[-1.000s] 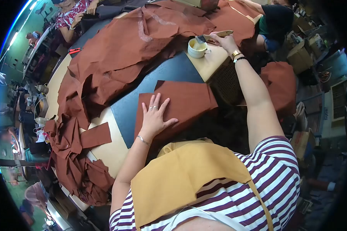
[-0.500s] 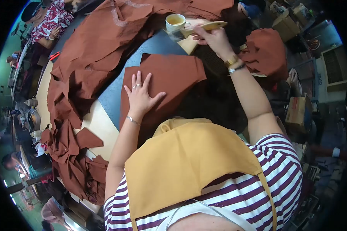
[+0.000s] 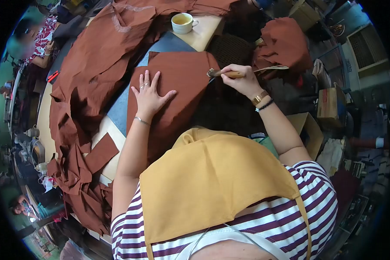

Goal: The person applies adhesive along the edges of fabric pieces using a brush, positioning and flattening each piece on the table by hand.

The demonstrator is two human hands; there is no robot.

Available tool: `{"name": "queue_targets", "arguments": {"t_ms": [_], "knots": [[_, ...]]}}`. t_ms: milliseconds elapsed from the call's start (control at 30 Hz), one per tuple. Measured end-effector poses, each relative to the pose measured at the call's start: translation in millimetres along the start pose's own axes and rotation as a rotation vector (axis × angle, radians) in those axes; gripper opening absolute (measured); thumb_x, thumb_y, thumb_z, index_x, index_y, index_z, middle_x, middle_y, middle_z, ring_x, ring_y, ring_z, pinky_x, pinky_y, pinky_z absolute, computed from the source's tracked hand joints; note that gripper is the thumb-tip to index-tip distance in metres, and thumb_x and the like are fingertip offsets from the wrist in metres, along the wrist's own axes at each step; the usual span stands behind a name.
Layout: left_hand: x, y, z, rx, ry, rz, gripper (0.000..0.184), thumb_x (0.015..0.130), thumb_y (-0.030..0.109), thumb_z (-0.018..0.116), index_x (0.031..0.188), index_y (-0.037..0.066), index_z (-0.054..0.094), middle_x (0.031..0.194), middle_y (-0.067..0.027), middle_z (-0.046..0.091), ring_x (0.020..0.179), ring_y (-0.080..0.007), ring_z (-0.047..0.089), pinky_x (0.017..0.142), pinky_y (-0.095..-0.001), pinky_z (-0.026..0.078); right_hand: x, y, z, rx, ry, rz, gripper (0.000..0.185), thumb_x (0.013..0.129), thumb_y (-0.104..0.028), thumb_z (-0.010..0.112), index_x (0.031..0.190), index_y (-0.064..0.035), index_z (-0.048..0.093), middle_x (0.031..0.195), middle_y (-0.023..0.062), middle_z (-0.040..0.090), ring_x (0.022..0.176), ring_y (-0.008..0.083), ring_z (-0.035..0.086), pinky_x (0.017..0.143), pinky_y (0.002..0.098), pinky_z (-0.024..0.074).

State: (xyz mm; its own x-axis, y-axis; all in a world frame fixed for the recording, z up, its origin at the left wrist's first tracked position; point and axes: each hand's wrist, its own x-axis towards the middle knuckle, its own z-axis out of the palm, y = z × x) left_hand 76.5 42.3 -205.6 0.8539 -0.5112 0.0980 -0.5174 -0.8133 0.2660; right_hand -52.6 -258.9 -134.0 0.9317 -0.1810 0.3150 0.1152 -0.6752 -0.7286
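My left hand (image 3: 150, 94) lies flat with fingers spread on a reddish-brown piece of material (image 3: 182, 73), pressing it against the dark board (image 3: 118, 113) on the table. In my right hand (image 3: 242, 80) is a brush with a wooden handle (image 3: 232, 74), gripped between thumb and fingers. The brush's head touches or hovers just over the right edge of the brown piece; I cannot tell which. Beyond the piece stands a white cup (image 3: 182, 24) with yellowish contents.
Large brown sheets (image 3: 102, 56) cover the table's left and far sides, with scraps (image 3: 102, 154) nearer me. Another brown pile (image 3: 284, 45) sits at the right. Red-handled scissors (image 3: 53, 76) lie far left. A person (image 3: 41, 43) is beyond them. Cardboard boxes (image 3: 331, 106) stand at right.
My right hand has come from beside the cup toward me, bringing the brush to the brown piece's right edge. My left hand stays flat on the piece. The view has shifted slightly.
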Motion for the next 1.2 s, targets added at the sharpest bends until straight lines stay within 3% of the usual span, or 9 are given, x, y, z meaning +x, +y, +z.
{"name": "queue_targets", "arguments": {"t_ms": [167, 233, 333, 500, 667, 800, 1033, 1100, 1200], "knots": [[3, -3, -2, 0.016, -0.017, 0.022, 0.096, 0.073, 0.078, 0.058, 0.149, 0.022, 0.038, 0.159, -0.017, 0.02, 0.148, -0.0357, 0.015, 0.109, -0.0713, 0.01, 3, -13, -30, -0.296, -0.058, 0.073, 0.01, 0.073, -0.016, 0.072, 0.077, -0.0069, 0.07, 0.072, 0.0126, 0.069, 0.069, 0.0251, 0.07, 0.064, 0.0329, 0.0554], [5, -3, 0, 0.035, -0.022, 0.033, 0.095, 0.074, 0.076, 0.059, 0.15, 0.023, 0.035, 0.159, -0.0159, 0.02, 0.148, -0.0342, 0.014, 0.109, -0.0714, 0.01, 6, -16, -27, -0.289, 0.045, 0.001, 0.01, 0.075, -0.016, 0.071, 0.081, -0.0069, 0.071, 0.075, 0.013, 0.07, 0.07, 0.0256, 0.071, 0.064, 0.0331, 0.0554], [11, -5, 1, 0.019, -0.01, 0.067, 0.096, 0.072, 0.078, 0.058, 0.148, 0.021, 0.039, 0.158, -0.018, 0.022, 0.147, -0.0366, 0.016, 0.109, -0.0715, 0.011, 7, -17, -1, -0.011, -0.073, -0.007, 0.013, 0.078, -0.016, 0.071, 0.087, -0.0058, 0.071, 0.077, 0.0126, 0.07, 0.072, 0.0258, 0.07, 0.067, 0.0315, 0.0542], [25, -11, 6, 0.017, 0.012, 0.135, 0.096, 0.072, 0.079, 0.057, 0.147, 0.022, 0.041, 0.157, -0.0181, 0.024, 0.146, -0.0371, 0.019, 0.108, -0.0716, 0.012, 4, -8, -37, -0.359, -0.147, 0.073, 0.014, 0.074, -0.018, 0.071, 0.082, -0.0067, 0.072, 0.077, 0.0122, 0.071, 0.072, 0.024, 0.071, 0.067, 0.0327, 0.0562], [48, -15, 8, 0.03, -0.009, 0.229, 0.095, 0.072, 0.08, 0.056, 0.147, 0.023, 0.041, 0.157, -0.0167, 0.025, 0.146, -0.0366, 0.02, 0.109, -0.0712, 0.013, -2, -18, -3, 0.048, -0.127, -0.02, 0.015, 0.075, -0.011, 0.072, 0.089, -0.0056, 0.072, 0.079, 0.0119, 0.071, 0.073, 0.0222, 0.07, 0.069, 0.0293, 0.0536], [67, -15, 7, 0.036, -0.048, 0.285, 0.095, 0.072, 0.08, 0.056, 0.148, 0.024, 0.039, 0.158, -0.0148, 0.025, 0.147, -0.0346, 0.019, 0.11, -0.0699, 0.013, -1, -11, -32, -0.228, -0.147, 0.011, 0.014, 0.077, -0.012, 0.07, 0.089, -0.0054, 0.072, 0.08, 0.0128, 0.071, 0.072, 0.0218, 0.071, 0.068, 0.0306, 0.054], [108, -17, 11, 0.097, -0.115, 0.413, 0.098, 0.071, 0.082, 0.055, 0.15, 0.027, 0.034, 0.159, -0.0142, 0.022, 0.147, -0.034, 0.017, 0.112, -0.0677, 0.011, -7, -16, -3, 0.025, -0.142, -0.157, 0.015, 0.076, -0.011, 0.071, 0.09, -0.0049, 0.072, 0.08, 0.0131, 0.071, 0.075, 0.0189, 0.072, 0.068, 0.0292, 0.0543], [117, -17, 12, 0.111, -0.126, 0.447, 0.099, 0.07, 0.083, 0.054, 0.15, 0.028, 0.034, 0.159, -0.0143, 0.022, 0.147, -0.034, 0.017, 0.113, -0.0668, 0.012, -8, -12, -29, -0.178, -0.178, 0.059, 0.016, 0.075, -0.011, 0.071, 0.091, -0.005, 0.072, 0.082, 0.0131, 0.071, 0.076, 0.0191, 0.072, 0.069, 0.0292, 0.0549], [120, -18, 14, 0.137, -0.076, 0.499, 0.095, 0.073, 0.081, 0.053, 0.149, 0.027, 0.035, 0.158, -0.0144, 0.024, 0.146, -0.0344, 0.019, 0.113, -0.0643, 0.014, -11, -30, -19, -0.044, -0.093, -0.022, 0.016, 0.077, -0.012, 0.071, 0.091, -0.0058, 0.072, 0.085, 0.0138, 0.071, 0.077, 0.0218, 0.071, 0.069, 0.0295, 0.0546]]}}
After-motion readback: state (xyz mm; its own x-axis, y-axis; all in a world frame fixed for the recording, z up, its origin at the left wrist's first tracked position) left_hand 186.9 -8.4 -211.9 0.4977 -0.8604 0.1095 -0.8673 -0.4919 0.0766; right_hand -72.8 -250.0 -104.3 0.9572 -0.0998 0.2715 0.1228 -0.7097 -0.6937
